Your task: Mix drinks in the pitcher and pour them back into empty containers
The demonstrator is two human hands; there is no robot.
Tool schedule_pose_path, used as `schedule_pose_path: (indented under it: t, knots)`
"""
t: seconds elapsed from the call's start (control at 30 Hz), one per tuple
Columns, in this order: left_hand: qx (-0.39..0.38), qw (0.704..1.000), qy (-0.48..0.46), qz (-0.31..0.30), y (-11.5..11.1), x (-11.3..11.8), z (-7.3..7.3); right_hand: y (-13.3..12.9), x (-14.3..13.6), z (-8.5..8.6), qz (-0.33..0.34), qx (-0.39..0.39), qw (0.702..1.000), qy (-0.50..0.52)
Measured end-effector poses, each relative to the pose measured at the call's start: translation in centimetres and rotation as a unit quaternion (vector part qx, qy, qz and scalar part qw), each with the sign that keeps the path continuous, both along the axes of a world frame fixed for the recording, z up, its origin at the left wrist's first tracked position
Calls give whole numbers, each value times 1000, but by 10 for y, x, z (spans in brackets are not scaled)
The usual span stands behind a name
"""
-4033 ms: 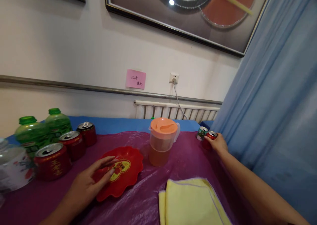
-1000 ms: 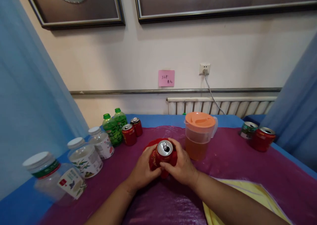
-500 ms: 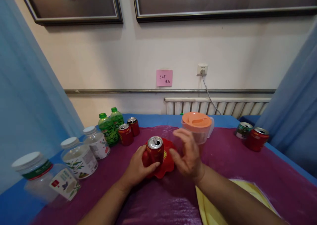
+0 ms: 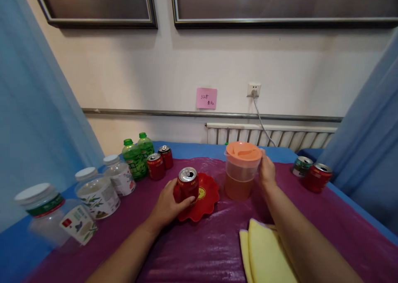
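My left hand point(image 4: 169, 204) is wrapped round an opened red drink can point(image 4: 188, 184), held upright over the left part of a red scalloped plate point(image 4: 209, 193). A yellow emblem shows at the middle of the plate. To the right, my right hand point(image 4: 268, 169) is closed round the handle of a clear plastic pitcher point(image 4: 239, 183). The pitcher has an orange lid point(image 4: 243, 152) and holds amber liquid in its lower part. It stands upright, seemingly on the purple cover. My right fingers and most of the handle are hidden behind the hand.
A folded yellow cloth point(image 4: 270, 250) lies under my right forearm. Leftward stand white-lidded jars point(image 4: 98, 196), green bottles point(image 4: 135, 160) and red cans point(image 4: 156, 167). At right are a green can point(image 4: 301, 167) and another red can point(image 4: 319, 178). Blue curtains point(image 4: 40, 88) hang at both sides.
My right hand has gone from open beside the plate to the pitcher's handle and closed on it. The can in my left hand has shifted slightly left, uncovering more of the plate.
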State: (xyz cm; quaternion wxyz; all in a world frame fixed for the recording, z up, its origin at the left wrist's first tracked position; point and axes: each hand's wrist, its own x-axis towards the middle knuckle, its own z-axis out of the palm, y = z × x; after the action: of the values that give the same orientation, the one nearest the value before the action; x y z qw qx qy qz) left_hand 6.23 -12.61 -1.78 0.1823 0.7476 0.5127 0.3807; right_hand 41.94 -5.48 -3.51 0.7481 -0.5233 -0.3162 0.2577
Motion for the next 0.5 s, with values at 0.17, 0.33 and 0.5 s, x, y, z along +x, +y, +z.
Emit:
schedule_pose_path:
  t: [0.17,0.33,0.5]
  knots:
    - [-10,1000,0,-5,2,0,-2,-5,-1,-1,38,16,997,68]
    - [-26,1000,11,8,3,-2,-4,-12,-11,14,36,30,996,82]
    - [-20,1000,19,11,2,-3,-5,-15,-14,56,44,53,996,50]
